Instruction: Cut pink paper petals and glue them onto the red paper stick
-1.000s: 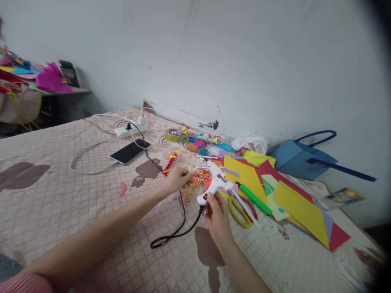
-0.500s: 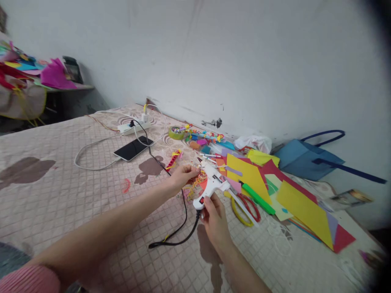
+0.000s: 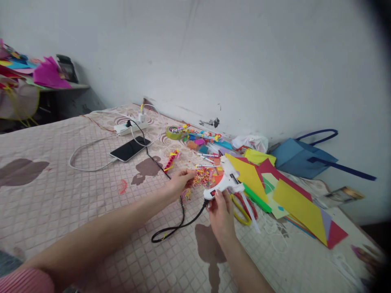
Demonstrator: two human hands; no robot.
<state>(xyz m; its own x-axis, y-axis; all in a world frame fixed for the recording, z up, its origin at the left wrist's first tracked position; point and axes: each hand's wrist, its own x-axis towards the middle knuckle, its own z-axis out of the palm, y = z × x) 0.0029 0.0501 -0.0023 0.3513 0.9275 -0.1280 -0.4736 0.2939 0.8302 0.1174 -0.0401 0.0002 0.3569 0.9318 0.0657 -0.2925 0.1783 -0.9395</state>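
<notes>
My right hand [image 3: 222,211] grips the handle of a white hot glue gun [image 3: 225,178], its nozzle end tilted up and away from me. A clear glue stick [image 3: 251,213] juts from its rear, and its black cord [image 3: 195,218] loops across the cloth. To the left, my left hand [image 3: 181,183] is closed in a pinch near a heap of tiny red and yellow paper scraps [image 3: 203,177]; whatever the fingertips hold is too small to make out. Just beyond that hand lies a red strip with yellow bits [image 3: 171,160].
Scissors [image 3: 242,211] with yellow and red handles, a green cutter [image 3: 259,200] and coloured paper sheets [image 3: 301,209] lie at right, before a blue bag [image 3: 301,158]. At left are a phone [image 3: 130,149] and a power strip [image 3: 130,127]. Tape [image 3: 174,133] sits farther back.
My right hand has drawn the glue gun to the right, away from my left hand. My left hand has shifted slightly left and down, and more of the scrap heap shows between them.
</notes>
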